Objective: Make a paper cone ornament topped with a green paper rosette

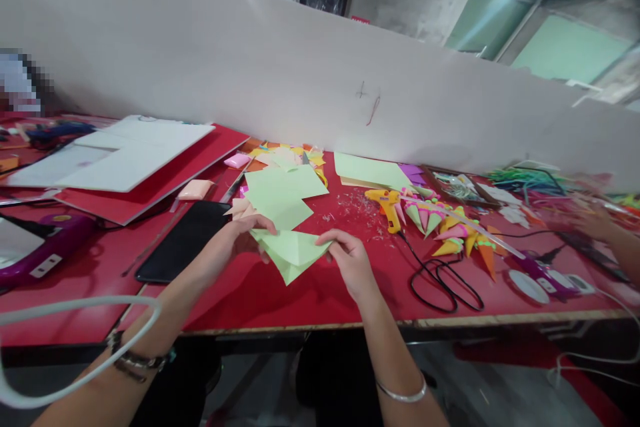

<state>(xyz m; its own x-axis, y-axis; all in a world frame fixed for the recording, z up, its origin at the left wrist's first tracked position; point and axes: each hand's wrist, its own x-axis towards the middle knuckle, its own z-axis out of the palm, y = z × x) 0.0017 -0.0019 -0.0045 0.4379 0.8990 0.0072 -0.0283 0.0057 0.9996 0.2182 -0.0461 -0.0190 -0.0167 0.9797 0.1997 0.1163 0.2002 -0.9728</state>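
A folded light green paper (293,252) lies just above the red table (280,293), held between both hands. My left hand (240,235) pinches its left corner with the fingers closed over the edge. My right hand (350,255) grips the right corner, thumb and fingers pressed on the paper. Behind the folded piece lie more loose light green sheets (283,192).
A black tablet (183,240) lies left of my hands. A yellow glue gun (386,203) with a black cable (443,283), coloured paper cones (450,230), white boards (120,153), a purple device (45,247) and another person's hand (597,220) at the far right share the table. A grey partition (300,80) stands behind.
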